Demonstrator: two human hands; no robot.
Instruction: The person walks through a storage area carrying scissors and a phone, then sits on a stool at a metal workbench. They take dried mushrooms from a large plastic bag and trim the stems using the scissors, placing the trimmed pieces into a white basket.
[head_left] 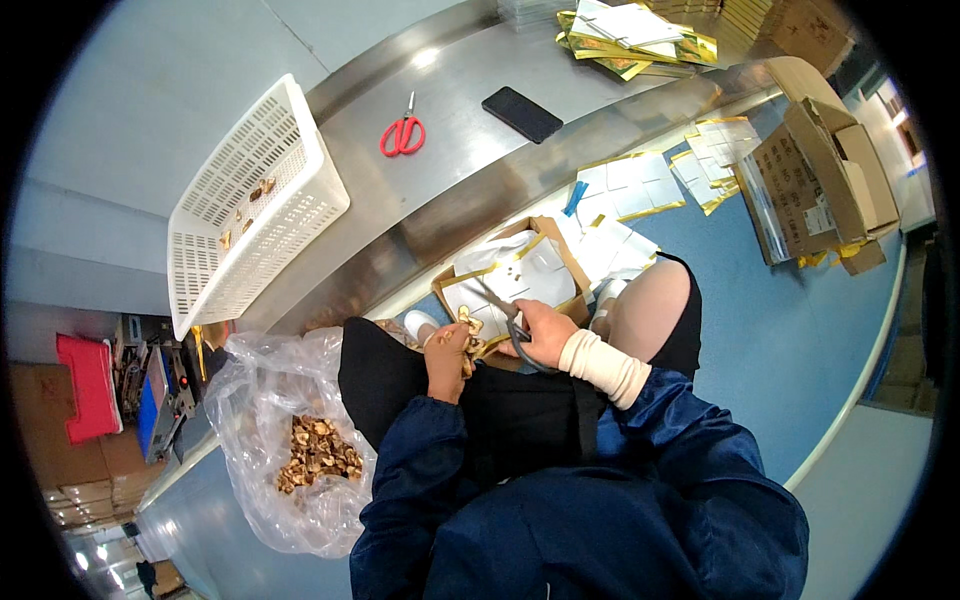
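My left hand [446,360] is closed around several dried mushroom pieces [469,324], which stick out past the fingers. In my right hand [546,333] is a pair of dark-handled scissors [518,343], its blades pointing up and left, close to the mushrooms. Both hands are above my lap, at the near edge of an open cardboard box [567,258]. White sheets with yellow edges [512,262] line that box, and a few small bits lie on them. On my left, a clear plastic bag [250,385] stands open with a heap of dried mushrooms [318,455] inside.
A steel table [440,140] runs along the far side. It carries a white slotted basket [325,190] with a few dried pieces, red-handled scissors [403,134], a black phone [522,114] and stacked flat packaging [640,40]. Flattened sheets [630,186] and a cardboard carton [820,185] are at the right.
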